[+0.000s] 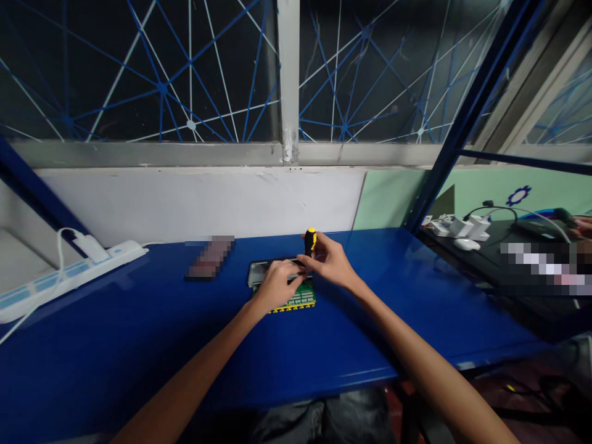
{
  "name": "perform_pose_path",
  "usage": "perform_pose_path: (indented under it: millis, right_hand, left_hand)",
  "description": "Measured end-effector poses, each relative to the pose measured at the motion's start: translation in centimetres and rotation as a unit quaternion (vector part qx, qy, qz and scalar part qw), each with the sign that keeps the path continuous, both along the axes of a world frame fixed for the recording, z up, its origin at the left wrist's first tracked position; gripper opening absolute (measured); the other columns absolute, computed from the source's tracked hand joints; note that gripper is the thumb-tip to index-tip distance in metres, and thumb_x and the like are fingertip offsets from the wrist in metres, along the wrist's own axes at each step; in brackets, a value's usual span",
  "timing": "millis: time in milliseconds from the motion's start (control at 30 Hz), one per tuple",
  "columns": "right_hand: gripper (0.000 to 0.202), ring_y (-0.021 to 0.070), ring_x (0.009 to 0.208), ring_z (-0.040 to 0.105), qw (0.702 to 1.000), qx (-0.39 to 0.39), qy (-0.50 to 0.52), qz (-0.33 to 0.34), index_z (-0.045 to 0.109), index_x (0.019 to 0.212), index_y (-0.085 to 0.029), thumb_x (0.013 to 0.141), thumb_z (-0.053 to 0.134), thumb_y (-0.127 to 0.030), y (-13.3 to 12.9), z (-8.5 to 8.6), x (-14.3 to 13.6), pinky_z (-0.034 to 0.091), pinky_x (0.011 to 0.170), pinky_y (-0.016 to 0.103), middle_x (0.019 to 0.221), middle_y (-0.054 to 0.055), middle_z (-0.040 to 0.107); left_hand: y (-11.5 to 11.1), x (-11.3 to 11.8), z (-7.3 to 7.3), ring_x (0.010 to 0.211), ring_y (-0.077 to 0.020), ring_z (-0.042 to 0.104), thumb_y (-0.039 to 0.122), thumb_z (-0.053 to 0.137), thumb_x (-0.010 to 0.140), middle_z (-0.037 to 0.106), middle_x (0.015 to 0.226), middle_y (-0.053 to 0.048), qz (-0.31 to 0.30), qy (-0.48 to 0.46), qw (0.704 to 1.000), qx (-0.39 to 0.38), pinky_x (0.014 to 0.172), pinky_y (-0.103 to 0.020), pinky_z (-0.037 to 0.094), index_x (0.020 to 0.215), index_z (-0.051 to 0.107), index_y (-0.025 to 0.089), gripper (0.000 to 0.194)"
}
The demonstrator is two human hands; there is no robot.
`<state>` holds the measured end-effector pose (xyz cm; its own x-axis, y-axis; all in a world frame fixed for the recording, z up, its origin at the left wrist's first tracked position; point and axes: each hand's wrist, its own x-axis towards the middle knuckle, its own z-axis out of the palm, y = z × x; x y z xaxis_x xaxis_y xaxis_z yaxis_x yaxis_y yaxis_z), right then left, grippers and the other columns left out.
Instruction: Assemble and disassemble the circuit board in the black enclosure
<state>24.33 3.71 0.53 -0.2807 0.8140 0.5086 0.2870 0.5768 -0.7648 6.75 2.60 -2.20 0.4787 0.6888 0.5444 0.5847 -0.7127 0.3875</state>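
Note:
A black and yellow screwdriver stands nearly upright in my right hand, whose thumb and fingers close around its handle. My left hand lies over the board, thumb and fingertips drawn together close to the lower end of the screwdriver. What those fingertips pinch, if anything, is hidden. Under the hands is a green circuit board with a yellow, notched front edge and rows of pale parts. Behind it, partly covered by my left hand, sits a dark grey plastic case or tray. The screwdriver's tip cannot be made out.
The blue table carries a blurred-out dark flat object left of the board. A white power strip with a plugged-in adapter lies at the far left. On the black table at right are white chargers, cables and another person's hand.

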Motion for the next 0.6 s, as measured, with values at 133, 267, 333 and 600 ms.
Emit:
perform_pose_path:
  millis: [133, 267, 333, 600]
  right_hand:
    - [0.036, 0.0124, 0.057, 0.048, 1.0, -0.003, 0.002, 0.002, 0.053, 0.107, -0.021, 0.08, 0.066, -0.042, -0.07, 0.1, -0.05, 0.04, 0.054, 0.028, 0.069, -0.002, 0.054]
    - [0.037, 0.0128, 0.057, 0.048, 1.0, -0.006, -0.004, -0.007, 0.054, 0.108, -0.022, 0.08, 0.065, -0.042, -0.07, 0.09, -0.08, 0.041, 0.055, 0.029, 0.068, -0.001, 0.054]
    - [0.039, 0.0126, 0.056, 0.047, 1.0, -0.006, -0.007, -0.008, 0.054, 0.111, -0.021, 0.081, 0.065, -0.042, -0.04, 0.06, -0.08, 0.041, 0.055, 0.029, 0.07, -0.001, 0.055]
    - [0.041, 0.0124, 0.058, 0.048, 1.0, -0.001, -0.01, 0.001, 0.054, 0.118, -0.021, 0.081, 0.063, -0.037, -0.19, 0.11, 0.11, 0.04, 0.055, 0.028, 0.073, 0.0, 0.057]
  left_hand:
    - [0.16, -0.09, -0.22, 0.084, -0.021, 0.067, 0.017, 0.066, 0.084, 0.074, 0.087, -0.002, 0.012, -0.004, 1.0, 0.008, 0.079, -0.035, 0.048, 0.087, 0.073, 0.021, 0.009]
    - [0.31, -0.22, -0.43, 0.084, -0.0208, 0.067, 0.019, 0.065, 0.085, 0.074, 0.086, -0.002, 0.013, 0.001, 1.0, 0.011, 0.079, -0.034, 0.048, 0.087, 0.073, 0.022, 0.008]
    - [0.35, -0.29, -0.46, 0.085, -0.0208, 0.067, 0.02, 0.063, 0.087, 0.074, 0.088, -0.002, 0.002, 0.005, 1.0, 0.01, 0.08, -0.034, 0.048, 0.089, 0.073, 0.021, 0.01]
    - [0.21, -0.28, 0.02, 0.09, -0.0208, 0.067, 0.017, 0.056, 0.09, 0.074, 0.093, -0.004, -0.037, -0.001, 0.999, -0.012, 0.082, -0.033, 0.049, 0.093, 0.073, 0.021, 0.018]
